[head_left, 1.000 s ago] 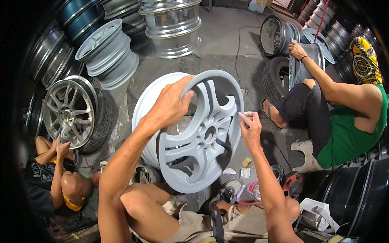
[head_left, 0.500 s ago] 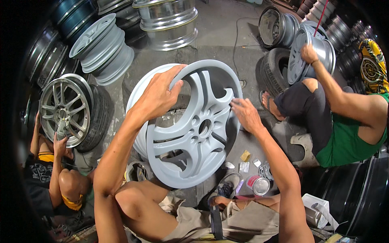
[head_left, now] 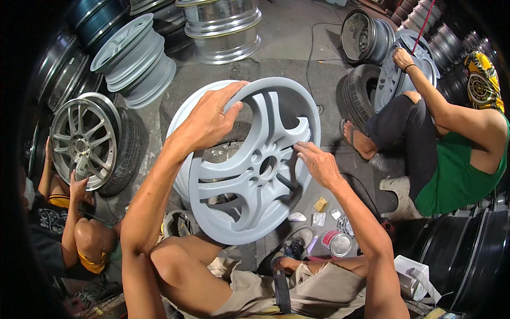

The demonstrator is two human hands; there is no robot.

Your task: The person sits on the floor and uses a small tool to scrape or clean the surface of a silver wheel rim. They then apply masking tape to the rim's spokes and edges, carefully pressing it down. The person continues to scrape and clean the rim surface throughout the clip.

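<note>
A grey alloy wheel rim (head_left: 254, 160) stands tilted in front of me, its split-spoke face turned up toward me. My left hand (head_left: 211, 121) is wrapped over the upper left part of its lip, with the thumb on the near side. On the right, my right hand (head_left: 320, 166) touches a spoke near the outer edge, fingers bent and close together. Whatever small thing may lie under those fingertips is hidden. Part of the rim's barrel shows behind the face on the left.
Beside my foot are a paint can (head_left: 339, 243), a yellow block (head_left: 320, 204) and foil scraps. A person at right handles a silver wheel (head_left: 392, 80); another at left holds a tool against a wheel (head_left: 85, 139). Stacked rims (head_left: 220, 32) stand behind, and a cable (head_left: 309, 64) crosses the floor.
My right hand has shifted inward from the rim's outer edge onto the spoke. The rim has tilted slightly, while my left hand keeps its hold. The person at right has raised a hand.
</note>
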